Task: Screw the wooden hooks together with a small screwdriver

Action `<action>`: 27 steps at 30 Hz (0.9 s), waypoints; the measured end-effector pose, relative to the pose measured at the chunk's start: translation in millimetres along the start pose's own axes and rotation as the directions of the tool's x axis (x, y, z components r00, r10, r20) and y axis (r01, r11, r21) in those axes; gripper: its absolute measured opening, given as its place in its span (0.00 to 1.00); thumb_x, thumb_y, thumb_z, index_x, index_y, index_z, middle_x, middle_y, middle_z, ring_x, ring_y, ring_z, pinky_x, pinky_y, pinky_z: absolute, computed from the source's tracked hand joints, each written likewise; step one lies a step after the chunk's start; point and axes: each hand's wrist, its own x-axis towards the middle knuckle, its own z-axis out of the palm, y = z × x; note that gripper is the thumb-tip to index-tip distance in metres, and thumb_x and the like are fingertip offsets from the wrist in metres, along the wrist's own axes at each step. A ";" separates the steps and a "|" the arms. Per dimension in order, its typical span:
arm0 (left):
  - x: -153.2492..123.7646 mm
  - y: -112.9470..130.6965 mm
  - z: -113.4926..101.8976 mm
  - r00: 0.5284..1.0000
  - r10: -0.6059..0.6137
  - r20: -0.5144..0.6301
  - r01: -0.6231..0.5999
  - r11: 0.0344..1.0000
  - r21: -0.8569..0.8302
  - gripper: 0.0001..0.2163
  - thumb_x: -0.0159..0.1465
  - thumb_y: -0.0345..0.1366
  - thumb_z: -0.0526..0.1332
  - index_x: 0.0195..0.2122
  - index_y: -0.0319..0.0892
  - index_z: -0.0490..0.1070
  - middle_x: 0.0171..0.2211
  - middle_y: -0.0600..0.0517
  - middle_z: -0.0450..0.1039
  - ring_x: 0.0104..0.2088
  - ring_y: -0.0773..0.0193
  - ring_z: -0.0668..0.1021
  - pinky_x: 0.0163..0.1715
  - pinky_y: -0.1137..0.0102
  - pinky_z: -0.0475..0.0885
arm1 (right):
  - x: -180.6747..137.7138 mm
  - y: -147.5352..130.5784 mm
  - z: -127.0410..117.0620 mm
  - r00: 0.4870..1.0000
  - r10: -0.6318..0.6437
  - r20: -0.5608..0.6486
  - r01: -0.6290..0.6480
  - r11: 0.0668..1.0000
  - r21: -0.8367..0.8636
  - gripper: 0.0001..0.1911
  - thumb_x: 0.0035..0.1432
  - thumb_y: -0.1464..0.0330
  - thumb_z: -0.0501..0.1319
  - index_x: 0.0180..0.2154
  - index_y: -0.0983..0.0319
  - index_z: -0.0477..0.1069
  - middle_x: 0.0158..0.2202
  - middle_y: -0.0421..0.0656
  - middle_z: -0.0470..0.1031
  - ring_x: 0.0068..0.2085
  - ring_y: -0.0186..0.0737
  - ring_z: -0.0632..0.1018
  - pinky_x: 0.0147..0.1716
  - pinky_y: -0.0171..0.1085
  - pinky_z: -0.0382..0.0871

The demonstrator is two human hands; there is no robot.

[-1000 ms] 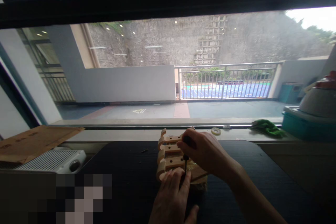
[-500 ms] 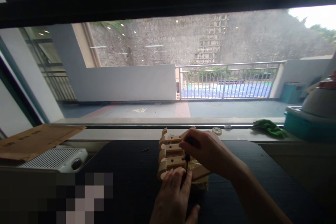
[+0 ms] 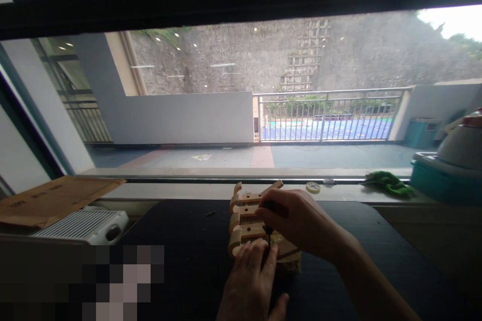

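A light wooden frame with curved ends and slats with dark holes (image 3: 250, 231) lies on a black tabletop. My left hand (image 3: 246, 273) rests on its near end, fingers pressing down and holding it, the thumb out to the side. My right hand (image 3: 297, 220) is closed around the dark handle of a screwdriver. The screwdriver's shaft (image 3: 269, 239) points down between the left hand's fingertips; its tip and whatever it meets are hidden. Under the frame's right side is a block (image 3: 289, 265) that looks wrapped in clear plastic or tape.
A small dark screw-like piece (image 3: 210, 213) lies left of the frame. On the sill are a tape roll (image 3: 313, 187) and a green cloth (image 3: 387, 184). A teal box (image 3: 433, 178) stands right; brown cardboard (image 3: 56, 200) and a white slatted appliance (image 3: 85, 228) are at left.
The view has shifted slightly. My right hand has turned a little about the screwdriver's handle; my left hand stays on the frame.
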 end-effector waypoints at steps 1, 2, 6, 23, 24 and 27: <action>0.0 0.1 -0.1 1.000 0.006 0.006 -0.006 1.000 0.006 0.30 0.56 0.39 0.61 0.59 0.39 0.59 0.54 0.39 0.64 0.54 0.45 0.69 0.50 0.57 0.70 | 0.6 -0.8 1.3 1.000 0.002 -0.002 -0.002 1.000 -0.002 0.11 0.59 0.61 0.56 0.29 0.59 0.69 0.20 0.34 0.66 0.23 0.28 0.63 0.23 0.31 0.52; 0.3 0.4 -0.5 1.000 0.012 0.008 -0.012 1.000 0.013 0.30 0.55 0.38 0.61 0.59 0.39 0.59 0.54 0.38 0.64 0.54 0.45 0.69 0.50 0.56 0.70 | 1.2 -1.2 2.8 1.000 0.004 -0.009 -0.004 1.000 -0.007 0.11 0.58 0.61 0.57 0.28 0.59 0.69 0.20 0.33 0.64 0.22 0.28 0.62 0.23 0.31 0.52; 4.6 2.9 -4.6 1.000 0.027 0.003 -0.028 0.999 0.038 0.29 0.54 0.36 0.61 0.57 0.36 0.61 0.52 0.37 0.66 0.52 0.45 0.71 0.48 0.56 0.72 | 3.0 0.9 7.2 0.999 0.000 -0.042 -0.001 1.000 -0.022 0.13 0.58 0.59 0.57 0.26 0.60 0.67 0.18 0.33 0.62 0.22 0.27 0.61 0.22 0.30 0.51; 5.4 5.9 -7.9 0.999 0.009 0.030 -0.010 0.999 0.030 0.28 0.54 0.36 0.61 0.56 0.36 0.62 0.52 0.37 0.66 0.52 0.45 0.71 0.48 0.57 0.71 | 2.5 0.6 7.8 1.000 -0.003 -0.023 0.002 0.999 -0.049 0.11 0.58 0.61 0.56 0.28 0.61 0.67 0.19 0.34 0.64 0.22 0.28 0.61 0.22 0.31 0.51; 6.2 6.2 -8.8 0.999 0.011 0.032 -0.012 0.999 0.031 0.28 0.53 0.36 0.61 0.56 0.36 0.63 0.52 0.37 0.67 0.51 0.45 0.71 0.48 0.56 0.72 | 2.3 0.2 7.8 1.000 -0.001 -0.025 -0.001 0.999 -0.052 0.11 0.58 0.61 0.56 0.28 0.61 0.67 0.19 0.34 0.64 0.21 0.28 0.61 0.22 0.31 0.50; 7.0 6.2 -10.7 0.999 0.012 0.030 -0.013 0.999 0.030 0.27 0.54 0.35 0.61 0.56 0.35 0.63 0.51 0.37 0.67 0.51 0.46 0.71 0.48 0.57 0.72 | 2.3 1.1 7.0 0.999 0.007 -0.036 -0.009 0.999 -0.048 0.11 0.58 0.60 0.56 0.29 0.61 0.67 0.19 0.34 0.64 0.22 0.28 0.61 0.22 0.31 0.51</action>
